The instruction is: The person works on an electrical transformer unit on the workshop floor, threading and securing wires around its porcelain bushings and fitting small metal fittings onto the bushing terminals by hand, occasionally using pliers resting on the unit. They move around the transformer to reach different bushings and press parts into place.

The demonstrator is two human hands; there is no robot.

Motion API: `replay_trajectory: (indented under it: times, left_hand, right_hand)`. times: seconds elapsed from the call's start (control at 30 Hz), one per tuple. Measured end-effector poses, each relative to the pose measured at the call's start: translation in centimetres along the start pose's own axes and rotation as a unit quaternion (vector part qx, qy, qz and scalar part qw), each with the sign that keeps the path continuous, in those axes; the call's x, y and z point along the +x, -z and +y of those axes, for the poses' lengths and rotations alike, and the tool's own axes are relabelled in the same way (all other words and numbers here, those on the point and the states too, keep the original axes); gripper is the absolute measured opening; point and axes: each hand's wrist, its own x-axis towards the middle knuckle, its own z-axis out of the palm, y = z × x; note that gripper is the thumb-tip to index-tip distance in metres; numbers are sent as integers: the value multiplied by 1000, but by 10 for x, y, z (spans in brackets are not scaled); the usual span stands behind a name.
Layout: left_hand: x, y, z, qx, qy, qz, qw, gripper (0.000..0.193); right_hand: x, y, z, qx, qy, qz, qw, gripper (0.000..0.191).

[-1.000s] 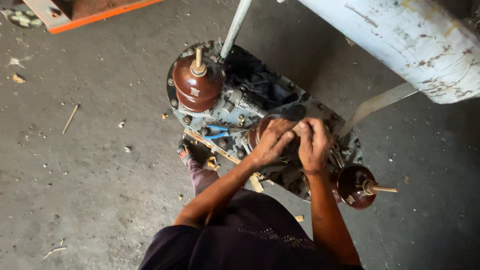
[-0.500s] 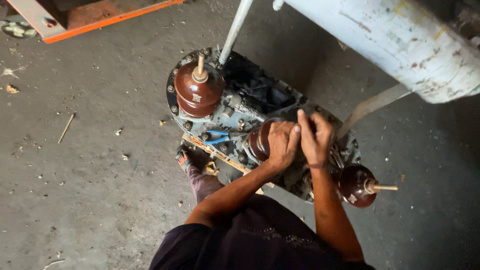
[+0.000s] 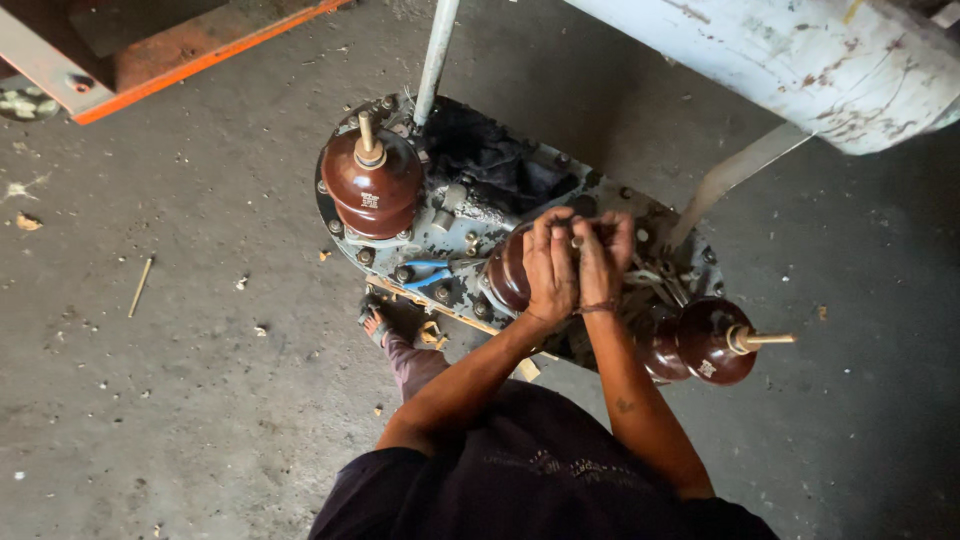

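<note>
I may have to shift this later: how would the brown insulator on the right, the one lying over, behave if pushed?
The right insulator is rounded and glossy, so it would probably be slippery and apt to roll. It looks like glazed ceramic, so likely heavy for its size and chippable. Its brass stud sticks out sideways and could snag.

Blue-handled pliers, orange frame, white cylinder, concrete floor.

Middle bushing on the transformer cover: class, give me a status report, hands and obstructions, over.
Left hand and right hand both clasped on top of middle brown bushing. Bushing seated on grey cover plate. Blue pliers alongside, not obstructing.
</note>
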Motion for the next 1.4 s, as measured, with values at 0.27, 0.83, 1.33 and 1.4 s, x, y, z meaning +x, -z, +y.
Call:
replay_trajectory:
  times: [0.27, 0.83, 1.33, 1.4]
  left_hand:
    - [4, 9, -8, -138, -10, -80, 987, 30]
    - [4, 32, -21, 139, -125, -152, 971, 35]
    - [-3, 35, -23, 266, -175, -152, 936, 35]
    - [-8, 32, -31, 255, -156, -146, 943, 49]
  right_hand:
    - [-12, 6, 0, -167, 117, -29, 979, 29]
    - [15, 10, -68, -565, 356, -255, 700, 25]
    - [-40, -40, -59, -96, -21, -115, 989, 29]
    - [-32, -39, -37, -158, 36, -86, 983, 37]
